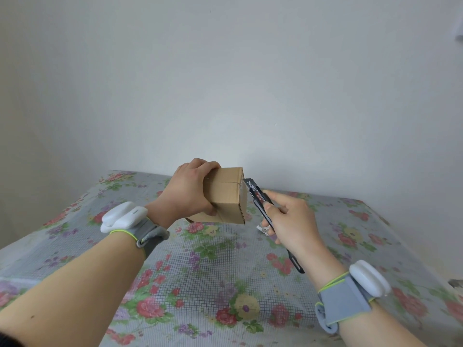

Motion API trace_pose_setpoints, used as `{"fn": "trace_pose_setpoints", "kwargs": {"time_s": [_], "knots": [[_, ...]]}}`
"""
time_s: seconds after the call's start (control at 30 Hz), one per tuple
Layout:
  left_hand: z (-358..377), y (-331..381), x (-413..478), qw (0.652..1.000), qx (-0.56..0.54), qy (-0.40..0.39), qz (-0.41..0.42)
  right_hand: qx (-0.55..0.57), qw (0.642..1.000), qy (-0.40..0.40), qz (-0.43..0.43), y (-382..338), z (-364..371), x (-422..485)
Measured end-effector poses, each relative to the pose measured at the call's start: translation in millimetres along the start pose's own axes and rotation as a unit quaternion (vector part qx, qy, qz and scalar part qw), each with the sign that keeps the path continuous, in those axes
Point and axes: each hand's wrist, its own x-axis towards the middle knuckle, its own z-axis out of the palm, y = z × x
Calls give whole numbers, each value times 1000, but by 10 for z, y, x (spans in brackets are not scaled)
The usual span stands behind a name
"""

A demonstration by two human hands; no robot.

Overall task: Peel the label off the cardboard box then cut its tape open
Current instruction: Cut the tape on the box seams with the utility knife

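A small brown cardboard box (pixel 226 194) stands tilted on the floral tablecloth, one lower edge on the table. My left hand (pixel 186 190) grips it from the left, fingers over its top and thumb low on the near face. My right hand (pixel 292 221) holds a black utility knife (pixel 260 200) with white lettering. The knife's tip touches the box's right edge at the taped seam. A crumpled white scrap (pixel 263 229), possibly the label, lies on the cloth under my right hand.
The table (pixel 200 284) is covered by a floral cloth with a grid pattern and stands against a plain white wall. Both wrists carry grey bands with white devices. The table's right edge runs close to the wall.
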Motion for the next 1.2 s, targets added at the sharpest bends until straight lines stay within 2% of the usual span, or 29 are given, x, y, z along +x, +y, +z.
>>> {"fn": "trace_pose_setpoints", "kwargs": {"time_s": [0.27, 0.43, 0.83, 1.2], "knots": [[46, 37, 19, 1000, 9, 1, 4, -2, 1000, -6, 1, -24, 27, -8], [38, 41, 14, 1000, 10, 5, 3, -7, 1000, 30, -1, -1, 11, 13], [44, 47, 12, 1000, 29, -5, 10, 4, 1000, 0, 7, 21, 9, 0], [57, 63, 26, 999, 31, -10, 6, -54, 998, 11, -28, -4, -17, -55]]}}
